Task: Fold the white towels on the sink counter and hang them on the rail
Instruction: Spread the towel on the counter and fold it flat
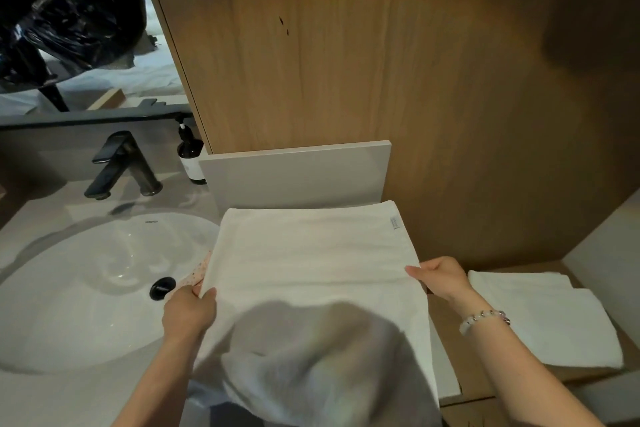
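Towel (311,253), white, lies flat on counter (41,402), just right of sink basin (86,288). Left hand (190,312) pinches its left edge; right hand (441,279) pinches its right edge. Best to keep both edges level and taut so the fold lands square. Folded towel (543,319) sits apart, lower right.

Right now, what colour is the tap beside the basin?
Black tap, seen in the head view.

Two hands showed, a left hand (188,310) and a right hand (441,277); one spread towel (311,253); one folded towel pile (547,319), its layers uncountable; one sink (69,288); one faucet (121,166); one pump bottle (190,156); one bracelet (483,319).
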Demonstrator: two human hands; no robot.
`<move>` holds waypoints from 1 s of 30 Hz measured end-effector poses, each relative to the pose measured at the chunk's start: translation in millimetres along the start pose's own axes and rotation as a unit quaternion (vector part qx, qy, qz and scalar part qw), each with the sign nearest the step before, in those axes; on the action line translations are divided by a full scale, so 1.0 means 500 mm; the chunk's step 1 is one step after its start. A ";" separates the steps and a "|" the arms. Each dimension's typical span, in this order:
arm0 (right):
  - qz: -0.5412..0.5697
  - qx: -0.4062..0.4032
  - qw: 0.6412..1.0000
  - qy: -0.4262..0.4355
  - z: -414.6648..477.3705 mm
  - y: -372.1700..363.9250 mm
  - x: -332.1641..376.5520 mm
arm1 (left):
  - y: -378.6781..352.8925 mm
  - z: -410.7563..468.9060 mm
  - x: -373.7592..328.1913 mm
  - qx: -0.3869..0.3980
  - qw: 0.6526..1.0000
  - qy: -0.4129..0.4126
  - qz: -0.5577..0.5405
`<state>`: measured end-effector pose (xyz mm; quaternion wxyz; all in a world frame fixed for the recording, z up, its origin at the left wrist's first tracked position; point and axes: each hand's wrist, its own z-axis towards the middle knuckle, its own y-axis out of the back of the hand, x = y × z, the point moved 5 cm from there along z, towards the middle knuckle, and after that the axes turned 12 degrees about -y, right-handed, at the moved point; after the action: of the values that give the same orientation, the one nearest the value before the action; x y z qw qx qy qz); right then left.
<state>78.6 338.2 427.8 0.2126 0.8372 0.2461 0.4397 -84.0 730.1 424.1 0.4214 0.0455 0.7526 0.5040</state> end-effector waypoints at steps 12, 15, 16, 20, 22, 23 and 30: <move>-0.006 0.017 0.999 -0.030 0.005 0.005 0.010 | -0.034 -0.028 -0.106 -0.024 0.953 -0.199 0.227; 0.021 0.045 0.998 -0.042 -0.003 -0.003 0.007 | -0.141 -0.071 -0.219 0.125 0.887 -0.368 0.248; 0.021 0.047 0.998 -0.042 -0.005 -0.006 0.009 | -0.175 -0.088 -0.254 0.176 0.859 -0.406 0.259; 0.001 0.044 0.998 -0.038 -0.005 -0.015 0.016 | -0.263 -0.144 -0.354 0.301 0.785 -0.476 0.259; 0.009 0.051 0.998 -0.044 -0.004 -0.015 0.011 | -0.294 -0.152 -0.371 0.344 0.786 -0.445 0.255; 0.009 0.052 0.998 -0.047 -0.004 -0.014 0.008 | -0.309 -0.151 -0.373 0.360 0.789 -0.424 0.260; -0.016 0.148 0.986 -0.076 -0.021 -0.021 0.000 | -0.341 -0.152 -0.365 0.380 0.775 -0.384 0.328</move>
<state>67.2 347.8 427.3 0.1117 0.8865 0.3045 0.3301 42.0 502.4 405.8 0.4329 0.6355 0.5983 0.2253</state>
